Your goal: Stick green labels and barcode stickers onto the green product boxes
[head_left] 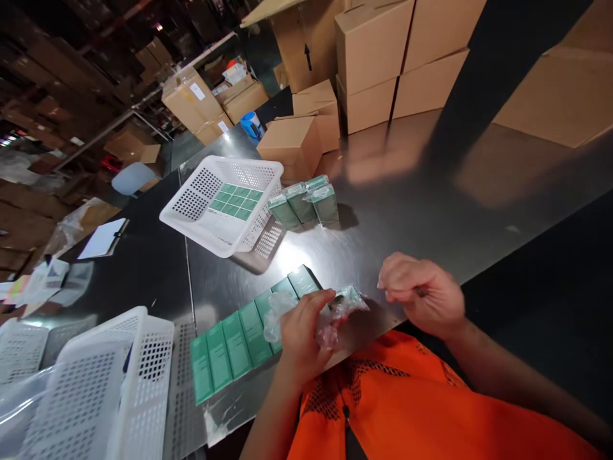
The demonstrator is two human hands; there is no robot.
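My left hand (306,329) is closed around crumpled clear plastic wrap (278,316), which sticks out on both sides of the fingers. Just beyond its thumb lies a small film-wrapped bundle (352,299), partly hidden, so I cannot tell its contents. A row of flat green boxes (238,345) lies side by side along the table's front edge, the right end partly behind my left hand. My right hand (426,294) hovers to the right with its fingers curled together; whatever they pinch, if anything, is hidden.
Several film-wrapped green packs (306,203) stand beside a white basket (223,239) holding a block of green boxes (237,200). More white baskets (156,348) sit at left. Cardboard boxes (371,57) line the back, near a blue tape roll (251,126). A clipboard (103,238) lies far left.
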